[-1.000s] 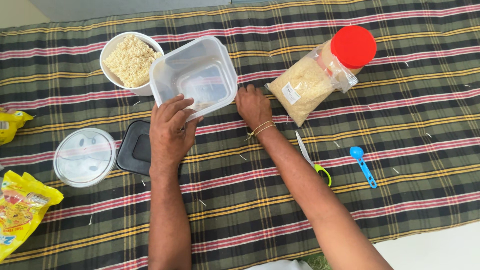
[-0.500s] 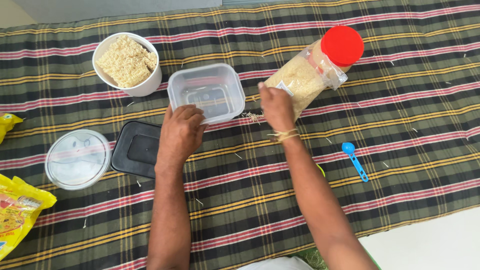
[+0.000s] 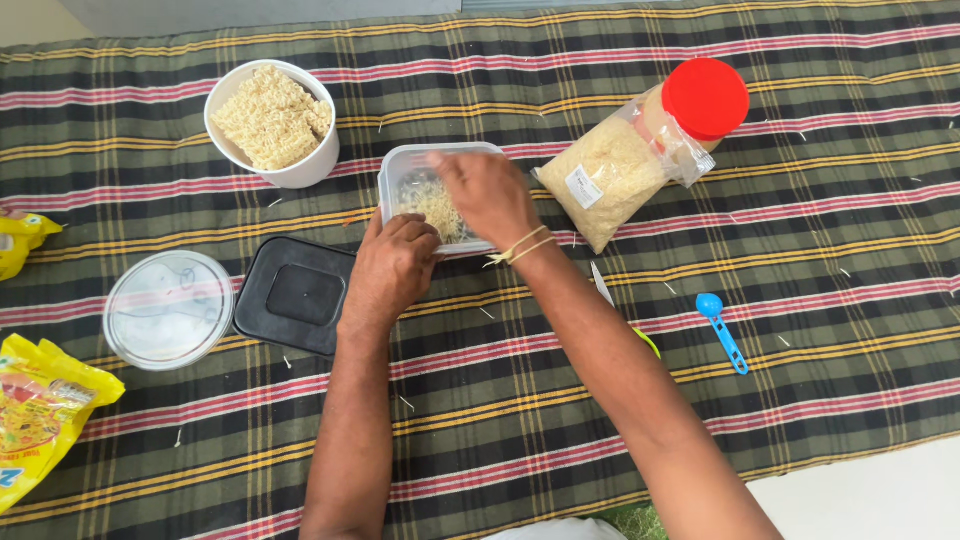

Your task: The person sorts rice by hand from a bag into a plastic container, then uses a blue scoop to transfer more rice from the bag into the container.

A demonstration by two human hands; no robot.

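Clear rectangular container (image 3: 405, 165): stands on the striped cloth (image 3: 820, 200) at the middle of the view, open at the top, with a small heap of pale broken noodles (image 3: 432, 203) inside

Right hand (image 3: 487, 190): reaches in over the container from the near side, fingers curled down above the noodles and somewhat blurred; whether they pinch anything cannot be told. A pale thread band (image 3: 518, 248) circles the wrist

Left hand (image 3: 392, 268): rests at the container's near left corner, fingers bent and closed against its wall, steadying it

Black square lid (image 3: 292, 295): flat on the cloth just left of the left hand, partly under the wrist

Round clear lid (image 3: 167, 309): flat, touching or just beside the black lid's left edge

White round tub (image 3: 300, 165): up and left of the container, near but apart, holding blocks of dry noodles (image 3: 270, 115)

Clear bag of pale grains (image 3: 605, 180): just right of the container, lying tilted against a jar with a red cap (image 3: 705, 97)

Blue spoon (image 3: 722, 328): on the cloth well right of the right forearm

Slim tool with a green end (image 3: 648, 343): mostly hidden under the right forearm; its kind cannot be told

Yellow packets: one (image 3: 40, 415) at the lower left edge, another (image 3: 18, 240) at the left edge higher up, both cut off by the frame
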